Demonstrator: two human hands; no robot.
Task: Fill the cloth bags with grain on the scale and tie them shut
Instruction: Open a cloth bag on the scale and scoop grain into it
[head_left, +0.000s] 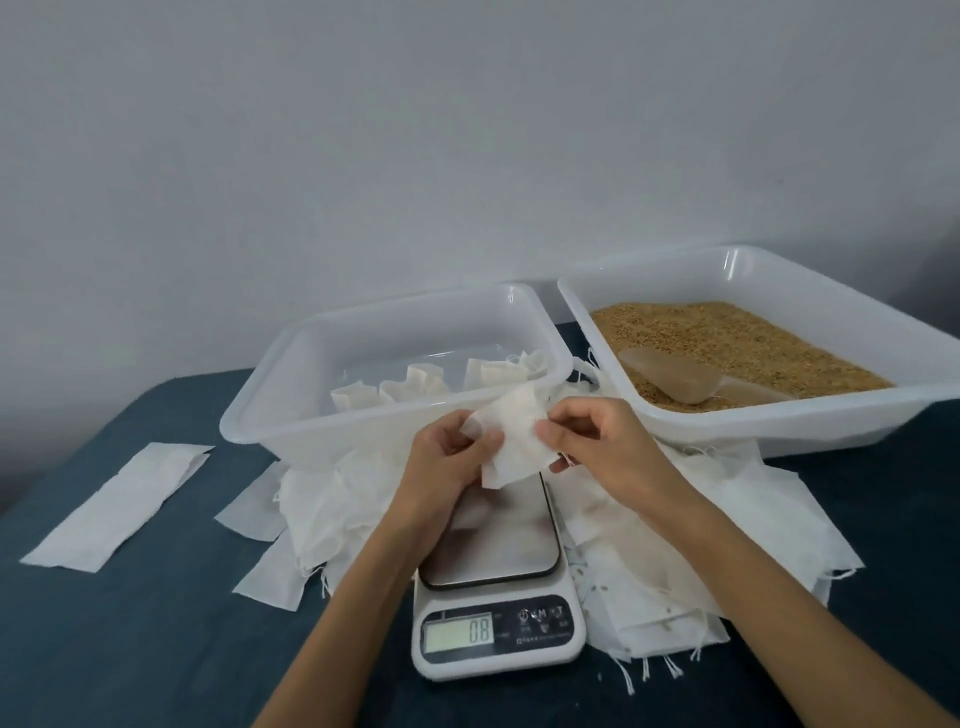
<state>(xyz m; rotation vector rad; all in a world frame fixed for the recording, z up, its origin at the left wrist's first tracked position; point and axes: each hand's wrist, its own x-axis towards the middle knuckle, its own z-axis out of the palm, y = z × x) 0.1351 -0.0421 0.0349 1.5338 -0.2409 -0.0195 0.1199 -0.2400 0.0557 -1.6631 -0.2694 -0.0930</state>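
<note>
An empty white cloth bag (515, 439) hangs in the air above the scale (498, 587), held between both hands. My left hand (447, 457) pinches its left edge and my right hand (592, 436) pinches its right edge. The scale's steel platter is bare and its display reads 08. Brown grain (727, 343) fills the right white tub (779, 431), with a clear scoop (685, 382) lying on it. Several filled, tied bags (415, 389) sit in the left white tub (291, 415).
Piles of empty white cloth bags (675, 561) with loose strings lie right of the scale, and more (311, 519) lie left of it. A long white cloth strip (119, 504) lies at far left on the dark blue tabletop (130, 649). A grey wall rises behind.
</note>
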